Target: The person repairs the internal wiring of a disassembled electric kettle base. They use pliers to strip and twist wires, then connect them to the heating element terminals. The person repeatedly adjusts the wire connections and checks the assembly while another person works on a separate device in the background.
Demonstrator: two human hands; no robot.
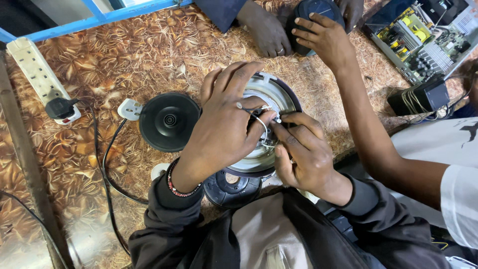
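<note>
L hand (224,124) & R hand (303,152) pinch thin wires (256,115) on round silver, dark-rimmed kettle underside (271,97).

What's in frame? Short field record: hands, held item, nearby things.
left hand: spread over the upturned round appliance underside, pinching a thin wire
right hand: fingertips at the same wire, near the centre
beside it: black round base with cord and white plug
table edge: white power strip
others: another person's hand on a dark round part

Brown leaf-patterned tabletop (149,45) w/ blue frame (99,17) along far edge, lit evenly
</note>
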